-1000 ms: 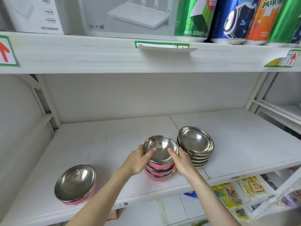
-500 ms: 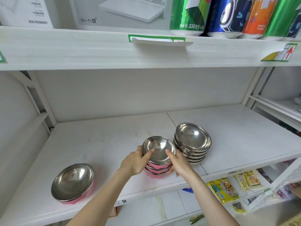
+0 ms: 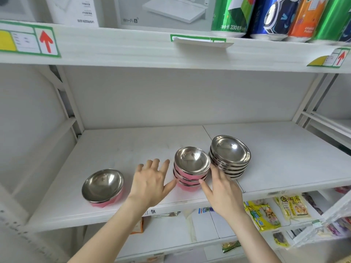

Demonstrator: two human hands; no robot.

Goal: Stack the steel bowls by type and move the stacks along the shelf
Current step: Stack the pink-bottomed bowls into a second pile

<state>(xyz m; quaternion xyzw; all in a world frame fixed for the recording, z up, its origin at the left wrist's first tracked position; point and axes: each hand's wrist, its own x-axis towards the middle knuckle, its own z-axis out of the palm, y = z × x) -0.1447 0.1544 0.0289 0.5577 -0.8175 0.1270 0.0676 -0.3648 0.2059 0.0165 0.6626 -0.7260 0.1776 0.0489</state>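
pink-based stack (image 3: 191, 168) sat mid-shelf (image 3: 284, 158), just beside the all-steel stack (image 3: 229, 158); a single pink-based bowl (image 3: 103, 186) stood well left. Both grips apart: left hand (image 3: 150, 184) and right hand (image 3: 223, 192) flanked the pink-based stack, thumbs at its base, right fingertips hidden between stacks. Above: box (image 3: 161, 12) marked "Wi-Fi 6", green can (image 3: 231, 14) marked "330".

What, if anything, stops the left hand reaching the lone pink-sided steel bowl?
Likely nothing, so yes: the left hand is open and only bare white shelf lies between it and the lone pink-sided steel bowl.
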